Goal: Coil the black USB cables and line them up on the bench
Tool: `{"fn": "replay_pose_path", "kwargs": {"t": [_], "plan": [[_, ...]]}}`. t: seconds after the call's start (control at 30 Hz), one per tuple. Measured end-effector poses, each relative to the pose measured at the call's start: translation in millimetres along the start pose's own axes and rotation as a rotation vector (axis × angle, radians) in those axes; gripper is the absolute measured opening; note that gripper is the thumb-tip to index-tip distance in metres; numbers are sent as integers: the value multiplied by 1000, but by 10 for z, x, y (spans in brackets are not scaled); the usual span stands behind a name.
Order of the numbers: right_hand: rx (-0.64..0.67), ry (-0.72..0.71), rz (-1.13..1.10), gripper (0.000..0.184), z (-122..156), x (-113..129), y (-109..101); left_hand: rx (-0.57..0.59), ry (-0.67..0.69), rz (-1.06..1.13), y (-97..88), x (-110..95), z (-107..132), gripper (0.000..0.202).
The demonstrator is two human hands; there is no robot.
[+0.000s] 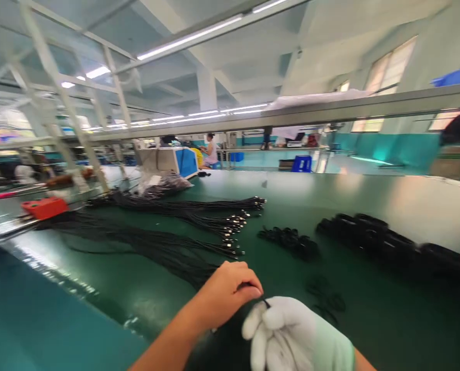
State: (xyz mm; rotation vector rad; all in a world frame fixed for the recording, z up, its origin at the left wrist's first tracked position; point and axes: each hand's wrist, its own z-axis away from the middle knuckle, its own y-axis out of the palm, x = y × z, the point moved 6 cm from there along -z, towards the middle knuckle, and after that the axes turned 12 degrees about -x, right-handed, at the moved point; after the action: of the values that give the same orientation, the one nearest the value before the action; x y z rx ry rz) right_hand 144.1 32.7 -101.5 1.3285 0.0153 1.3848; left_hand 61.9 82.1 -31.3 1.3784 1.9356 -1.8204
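My bare left hand [226,291] is closed in a pinch, thumb against fingers, at the near middle of the green table. My right hand [291,330], in a white glove, curls just beside and below it. A short piece of black cable [267,303] shows between the two hands, gripped by both; the rest of it is hidden by them. Beyond my left hand, long black cables [148,242] lie in loose bundles, with small metallic connector ends [233,226] toward the middle. Coiled black cables [291,241] sit ahead of my right hand.
Larger black coils [372,237] line the right side of the table [291,196]. On the left are a red box-like object [45,207] and a clear plastic bag [168,183]. A shelf beam [330,113] crosses above the far edge. A person [210,152] sits in the background.
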Motion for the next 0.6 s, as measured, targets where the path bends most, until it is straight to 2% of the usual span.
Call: {"fn": "replay_pose_path", "kwargs": {"t": [0.07,0.17,0.33,0.43,0.5,0.57,0.6], "plan": [[91,65,-63,33,-30,-14,35,56,9,-29,-31,-36,-39,20],[180,42,-137,36,-118,-30,18,115,16,-71,-33,-80,-86,20],[225,23,-139,37,-261,-175,-60,125,46,-109,32,-193,-111,20],[253,-7,-166,39,-255,-223,-65,109,107,-83,97,-196,-129,21],[269,-101,-207,41,-173,-128,-50,52,194,-90,91,-84,-160,25],[331,-256,-247,40,-5,95,-10,-98,275,-204,-3,143,-207,32],[364,-335,-273,38,100,238,6,-213,292,-309,-82,282,-226,35]]}}
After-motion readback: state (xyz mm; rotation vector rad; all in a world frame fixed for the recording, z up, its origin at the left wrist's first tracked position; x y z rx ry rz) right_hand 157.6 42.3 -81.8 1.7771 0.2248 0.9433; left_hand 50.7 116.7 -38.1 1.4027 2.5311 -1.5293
